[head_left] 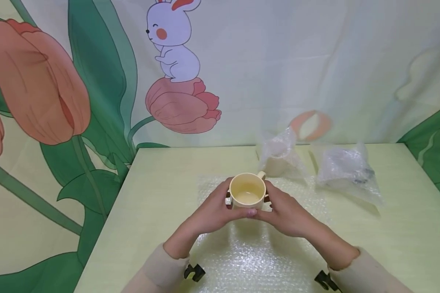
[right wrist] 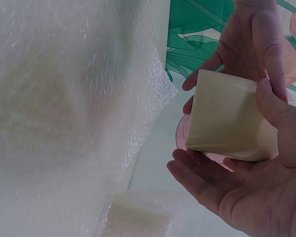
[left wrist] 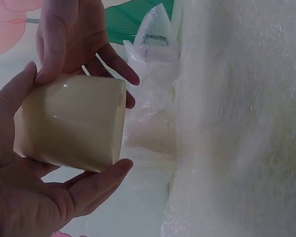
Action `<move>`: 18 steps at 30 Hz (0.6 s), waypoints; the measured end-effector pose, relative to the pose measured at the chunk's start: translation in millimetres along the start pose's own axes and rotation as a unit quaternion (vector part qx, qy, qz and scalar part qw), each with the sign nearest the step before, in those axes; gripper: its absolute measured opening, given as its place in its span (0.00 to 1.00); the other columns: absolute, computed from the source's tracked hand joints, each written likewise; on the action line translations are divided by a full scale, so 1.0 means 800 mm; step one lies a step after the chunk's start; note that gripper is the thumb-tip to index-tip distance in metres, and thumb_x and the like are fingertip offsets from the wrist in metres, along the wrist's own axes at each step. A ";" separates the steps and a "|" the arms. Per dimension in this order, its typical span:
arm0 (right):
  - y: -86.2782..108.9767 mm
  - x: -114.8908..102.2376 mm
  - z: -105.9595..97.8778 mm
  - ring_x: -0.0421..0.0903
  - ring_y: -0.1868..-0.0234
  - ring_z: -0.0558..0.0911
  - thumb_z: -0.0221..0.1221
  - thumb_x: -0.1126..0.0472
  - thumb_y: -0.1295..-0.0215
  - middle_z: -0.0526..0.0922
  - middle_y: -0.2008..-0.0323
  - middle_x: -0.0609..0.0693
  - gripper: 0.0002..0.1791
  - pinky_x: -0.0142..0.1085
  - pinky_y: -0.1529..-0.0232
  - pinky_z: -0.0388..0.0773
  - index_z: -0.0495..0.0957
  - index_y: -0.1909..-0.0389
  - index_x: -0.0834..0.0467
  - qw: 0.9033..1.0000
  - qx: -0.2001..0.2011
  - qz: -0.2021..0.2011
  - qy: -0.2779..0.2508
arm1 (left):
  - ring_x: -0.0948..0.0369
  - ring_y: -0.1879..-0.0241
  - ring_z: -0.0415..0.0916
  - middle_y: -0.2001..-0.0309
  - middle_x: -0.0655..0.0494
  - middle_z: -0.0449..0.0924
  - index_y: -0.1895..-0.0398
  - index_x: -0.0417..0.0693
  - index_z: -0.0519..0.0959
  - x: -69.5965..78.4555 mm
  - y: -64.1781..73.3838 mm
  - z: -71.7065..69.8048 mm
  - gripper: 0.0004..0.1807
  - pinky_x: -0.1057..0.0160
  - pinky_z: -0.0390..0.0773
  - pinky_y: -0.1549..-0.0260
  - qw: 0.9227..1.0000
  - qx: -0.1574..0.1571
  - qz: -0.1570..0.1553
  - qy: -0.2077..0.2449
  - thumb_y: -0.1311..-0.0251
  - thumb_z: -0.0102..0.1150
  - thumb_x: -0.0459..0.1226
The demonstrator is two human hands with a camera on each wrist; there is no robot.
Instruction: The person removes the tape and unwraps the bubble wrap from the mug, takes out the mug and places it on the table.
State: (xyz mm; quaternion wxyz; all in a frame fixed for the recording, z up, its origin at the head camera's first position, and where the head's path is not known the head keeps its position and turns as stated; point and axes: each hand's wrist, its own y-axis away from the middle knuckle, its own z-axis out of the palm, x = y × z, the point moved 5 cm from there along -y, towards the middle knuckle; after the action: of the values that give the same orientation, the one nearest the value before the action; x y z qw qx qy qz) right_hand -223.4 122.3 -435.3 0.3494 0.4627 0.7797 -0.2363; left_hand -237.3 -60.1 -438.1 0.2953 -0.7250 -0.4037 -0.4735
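Note:
A pale yellow mug (head_left: 247, 189) is held upright between both hands over the bubble wrap sheet (head_left: 256, 260), its open top facing the head camera. Its handle (head_left: 261, 175) points to the far right. The left hand (head_left: 214, 207) grips the mug's left side, fingers round the back and thumb across the front. On the other side, the right hand (head_left: 287, 209) grips it the same way, and the thumbs meet in front. In the left wrist view the smooth wall of the mug (left wrist: 71, 123) shows between the hands.
Toward the back of the pale table (head_left: 161, 183) stands a bubble-wrapped bundle (head_left: 278, 154) with something beige inside. Right of it lies another bubble-wrapped bundle (head_left: 344, 165). A curtain (head_left: 242, 81) printed with tulips and a rabbit hangs behind the table.

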 end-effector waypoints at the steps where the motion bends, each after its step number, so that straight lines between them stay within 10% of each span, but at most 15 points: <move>1: -0.002 0.001 0.002 0.52 0.41 0.82 0.68 0.42 0.33 0.81 0.40 0.48 0.36 0.51 0.46 0.81 0.65 0.30 0.50 1.000 0.003 0.000 0.000 | 0.55 0.40 0.74 0.39 0.61 0.75 0.30 0.61 0.68 0.000 0.000 0.000 0.41 0.48 0.79 0.47 1.000 0.007 0.000 0.000 0.45 0.79 0.48; 18: -0.035 0.006 0.031 0.50 0.45 0.83 0.71 0.52 0.36 0.81 0.45 0.50 0.35 0.47 0.49 0.82 0.68 0.32 0.52 0.996 0.076 0.007 -0.052 | 0.56 0.42 0.76 0.41 0.52 0.78 0.30 0.50 0.61 -0.020 -0.013 -0.007 0.49 0.50 0.76 0.42 0.988 0.131 -0.077 -0.018 0.51 0.80 0.50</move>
State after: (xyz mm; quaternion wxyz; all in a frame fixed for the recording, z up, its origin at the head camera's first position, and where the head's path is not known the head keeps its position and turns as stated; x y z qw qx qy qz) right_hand -241.7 94.9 -453.4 0.3550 0.4808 0.7369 -0.3159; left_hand -252.3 -64.4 -450.3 0.3432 -0.6552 -0.5219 -0.4249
